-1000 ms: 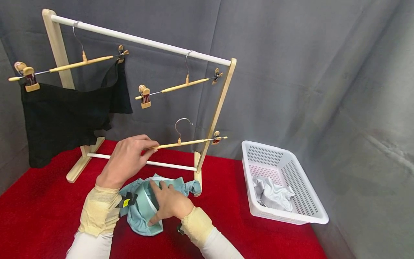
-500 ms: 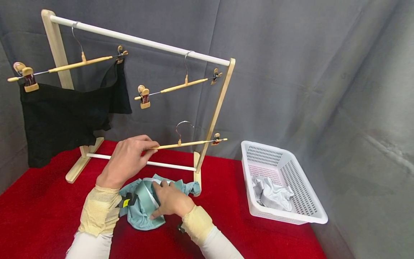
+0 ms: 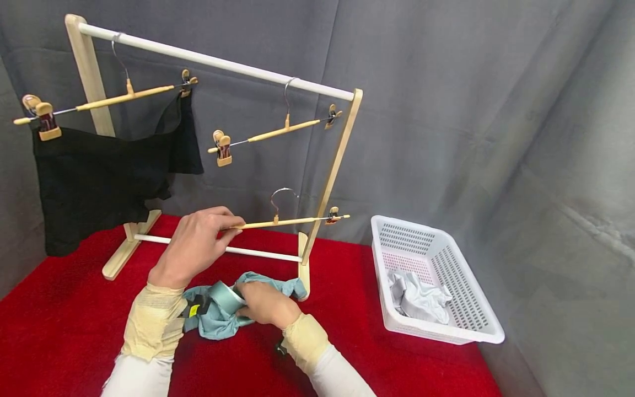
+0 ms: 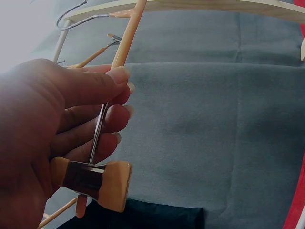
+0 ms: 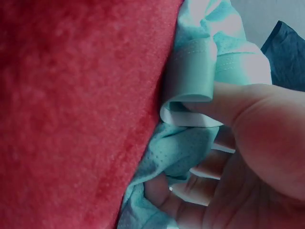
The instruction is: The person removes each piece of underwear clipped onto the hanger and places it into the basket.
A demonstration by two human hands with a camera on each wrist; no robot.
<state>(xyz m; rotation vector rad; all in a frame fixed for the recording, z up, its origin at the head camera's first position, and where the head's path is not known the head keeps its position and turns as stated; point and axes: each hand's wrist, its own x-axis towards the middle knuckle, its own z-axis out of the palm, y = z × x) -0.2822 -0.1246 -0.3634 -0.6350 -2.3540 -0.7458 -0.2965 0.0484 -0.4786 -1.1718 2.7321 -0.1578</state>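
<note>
My left hand [image 3: 193, 242] pinches a wooden clip hanger [image 3: 292, 221] between thumb and fingers, holding it above the red cloth with its hook up. In the left wrist view, a wooden clip [image 4: 114, 186] shows just below the fingers on the hanger's metal rod. Crumpled light teal underpants [image 3: 215, 326] lie on the cloth below. My right hand [image 3: 268, 303] grips them, its fingers partly hidden in the folds. In the right wrist view, the thumb reaches inside the wide waistband [image 5: 190, 71] while the fingers curl into the perforated fabric.
A rack with a white top rail [image 3: 218, 64] stands behind the hands. On it hang black shorts [image 3: 104, 176] clipped to one hanger and a second, bare hanger [image 3: 283, 131]. To the right is a white basket [image 3: 461, 253] with a light grey garment [image 3: 421, 300] in it.
My right hand has closed on the teal underpants, gathering the near part away from me into a smaller bunch. The left hand stays in place with the hanger; its far end dips slightly.
</note>
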